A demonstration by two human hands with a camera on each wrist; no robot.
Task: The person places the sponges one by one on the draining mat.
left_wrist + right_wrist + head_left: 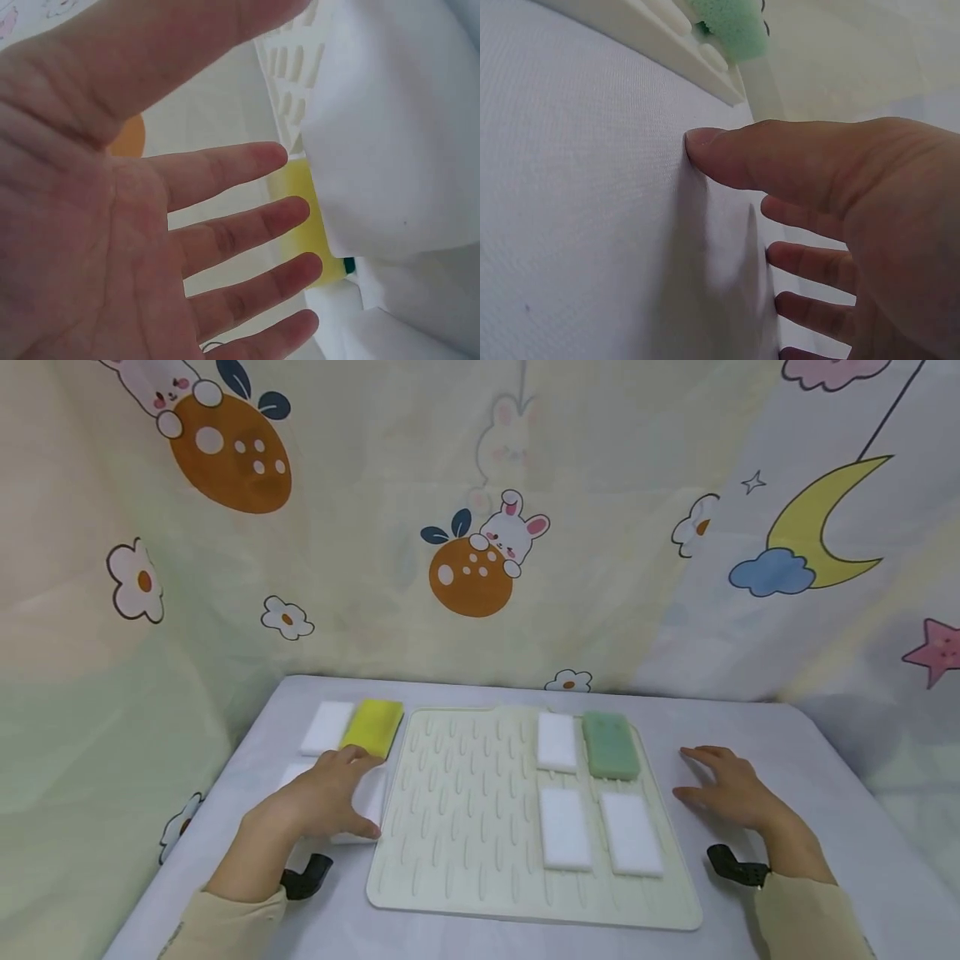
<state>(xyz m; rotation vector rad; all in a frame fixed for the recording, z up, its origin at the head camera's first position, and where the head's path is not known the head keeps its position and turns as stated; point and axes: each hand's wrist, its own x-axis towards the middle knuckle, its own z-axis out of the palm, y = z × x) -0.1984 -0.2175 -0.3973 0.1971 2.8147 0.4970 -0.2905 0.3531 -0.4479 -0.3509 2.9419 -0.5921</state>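
Observation:
My left hand [315, 797] hovers over a white sponge block [369, 802] left of the pale ribbed mat [465, 893]. In the left wrist view its fingers [240, 232] are straight and spread, with the white block beyond them; contact with the thumb cannot be told. Just behind this hand lies a yellow sponge [381, 722], beside another white block [327, 727]. A further white block [295, 772] is mostly hidden by the hand. To the right of the mat, my right hand [738, 793] holds nothing, its thumb and fingertips at the white tabletop.
On the mat's right half lie a green sponge [611, 747] and three white blocks, including a back one [557, 739] and two front ones [565, 828]. A printed cloth [360, 543] hangs behind the table. Dark bands [306, 877] sit on both wrists.

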